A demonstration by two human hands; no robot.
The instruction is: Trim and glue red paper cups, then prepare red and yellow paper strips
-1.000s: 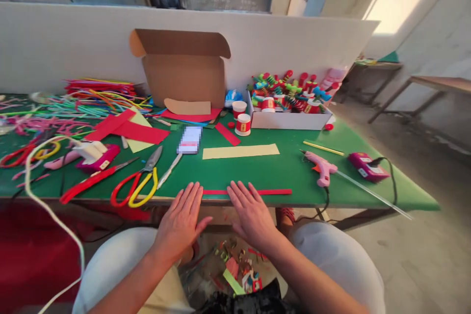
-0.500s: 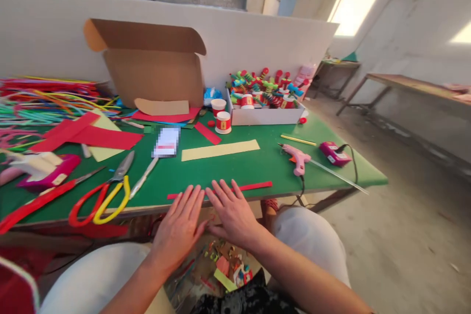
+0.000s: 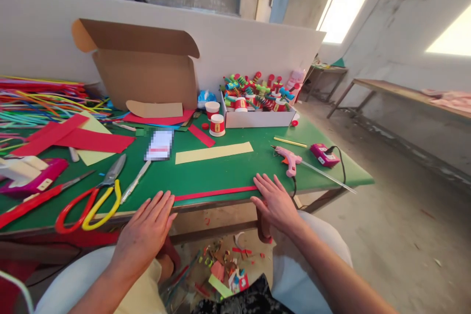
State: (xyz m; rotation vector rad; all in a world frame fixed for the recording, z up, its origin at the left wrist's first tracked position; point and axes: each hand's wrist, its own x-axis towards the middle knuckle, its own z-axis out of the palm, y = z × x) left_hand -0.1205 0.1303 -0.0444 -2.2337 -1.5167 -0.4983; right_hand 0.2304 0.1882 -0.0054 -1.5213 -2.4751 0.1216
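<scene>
Spread apart since the earlier frame, my left hand [image 3: 147, 223] and right hand [image 3: 275, 201] have moved from close together to opposite ends of the narrow, flat red strip [image 3: 215, 194], apparently paper or foam. It lies along the near edge of the green tabletop [image 3: 217, 176]. Fingers of both hands are extended and flat, gripping nothing; how firmly they press, I cannot tell. Uneven pressure could, in my judgement, skew the strip or draw it over the edge. Outward, the scissors with red and yellow handles [image 3: 108, 180] lie near my left hand; a sideways sweep could knock them. Beside my right hand, the pink plastic glue gun [image 3: 290, 159] trails a thin black cord [image 3: 295, 186]; a snag could drag it. Whether its tip is hot, I cannot determine.
</scene>
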